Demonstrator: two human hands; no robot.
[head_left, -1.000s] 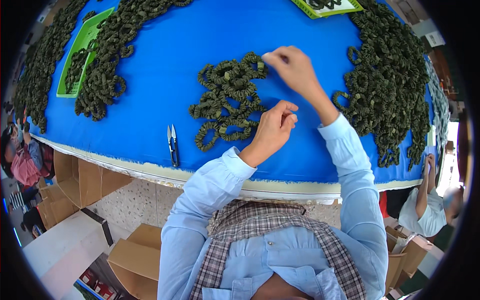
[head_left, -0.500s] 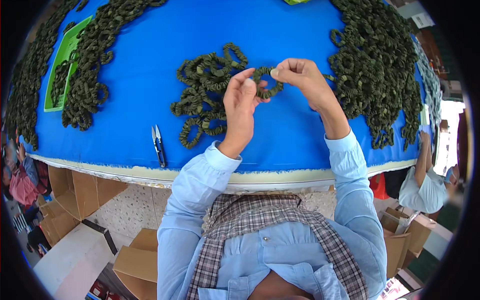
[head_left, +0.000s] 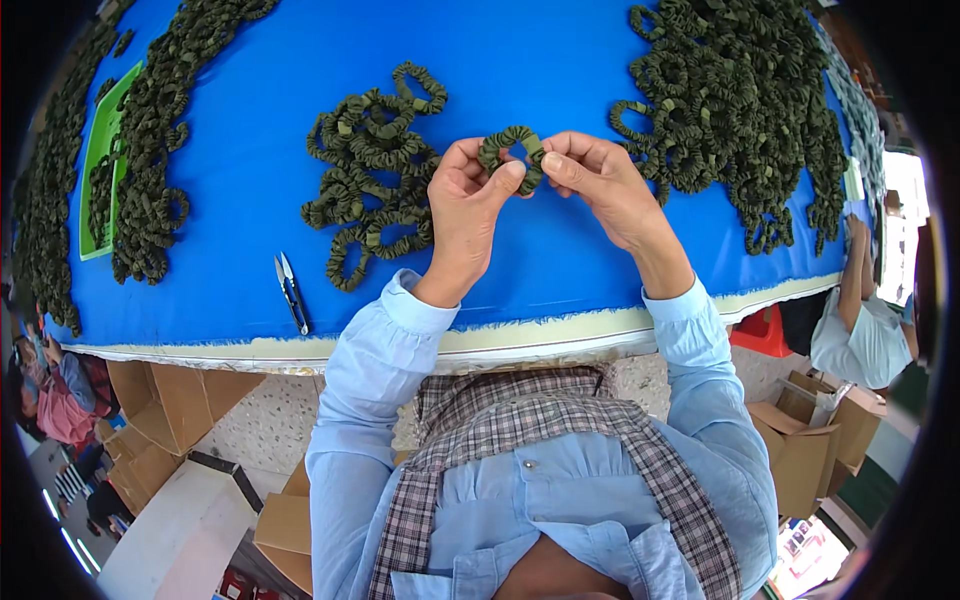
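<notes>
A dark green gathered scrunchie [head_left: 512,140] is held up over the blue table between both hands. My left hand [head_left: 468,205] pinches its left and lower side, thumb in front. My right hand [head_left: 605,185] grips the right side between thumb and fingers, next to a smoother, lighter patch of the band. Just left of my left hand lies a small heap of similar scrunchies [head_left: 375,165]. Past my right hand spreads a large pile of them [head_left: 735,110].
Thread snips [head_left: 291,292] lie near the table's front edge, left of me. Farther left, a green basket [head_left: 88,215] stands among more piled scrunchies [head_left: 150,190]. Cardboard boxes [head_left: 180,400] are below the table edge. Other people sit at far left and far right [head_left: 855,340].
Both hands have turned the scrunchie, bringing its smooth lighter patch into view at the right. My right hand has closed in on its side. The whole view has shifted slightly.
</notes>
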